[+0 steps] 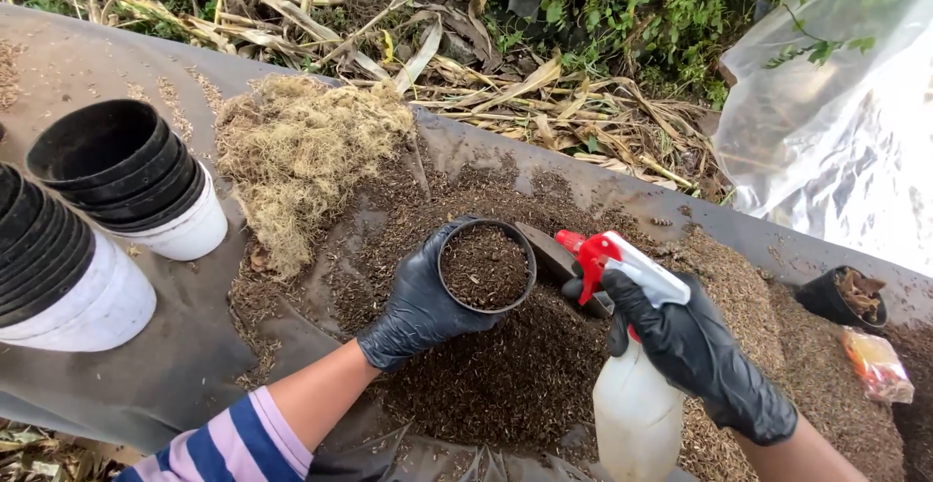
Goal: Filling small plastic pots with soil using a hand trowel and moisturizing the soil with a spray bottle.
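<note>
My left hand, in a black glove, grips a small black pot filled with dark brown growing mix, holding it over a heap of the same mix. My right hand, also in a black glove, holds a white spray bottle with a red and white trigger head. The nozzle points toward the pot's rim, just right of it.
Two tilted stacks of black and white pots lie at the left on a grey sheet. A clump of dry pale fibre sits behind the heap. A small pot with bark pieces, an orange packet and clear plastic film are at the right.
</note>
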